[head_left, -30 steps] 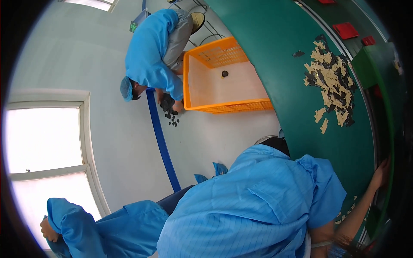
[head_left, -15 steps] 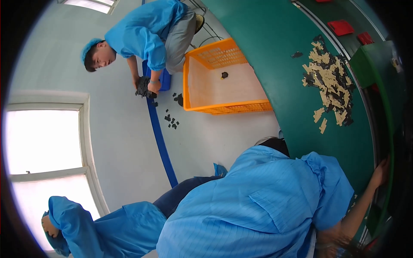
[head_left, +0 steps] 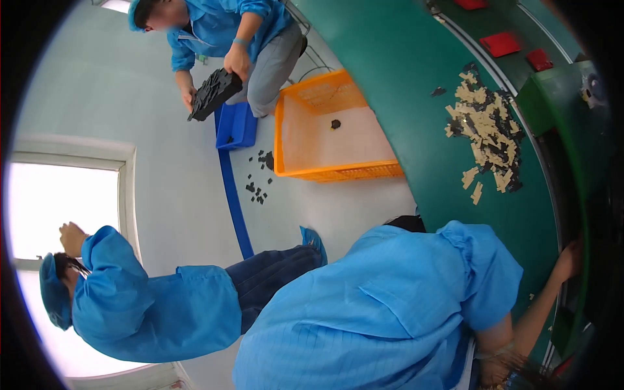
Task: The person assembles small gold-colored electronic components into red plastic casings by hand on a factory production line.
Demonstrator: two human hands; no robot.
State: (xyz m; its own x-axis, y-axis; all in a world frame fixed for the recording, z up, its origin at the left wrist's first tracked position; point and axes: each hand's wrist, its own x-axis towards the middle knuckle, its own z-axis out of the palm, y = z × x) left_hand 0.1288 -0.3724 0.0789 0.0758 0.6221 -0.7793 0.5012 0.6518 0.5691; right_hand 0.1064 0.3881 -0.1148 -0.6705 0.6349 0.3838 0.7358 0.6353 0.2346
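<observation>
Green table (head_left: 416, 84), bare forearm (head_left: 541, 309) aslant

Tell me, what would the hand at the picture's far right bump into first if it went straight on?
Probably the green panel edge just beyond it; shadow around the hand leaves depth unclear.

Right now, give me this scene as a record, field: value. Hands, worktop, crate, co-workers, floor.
Hands: bare hand at far right; owner and grip can't be told
Worktop: green worktop, heap of cream and black pieces
Crate: orange crate, one small dark item inside
Co-workers: one holding a black load in both hands; another with a hand raised
Floor: blue bin, scattered black pieces
</observation>
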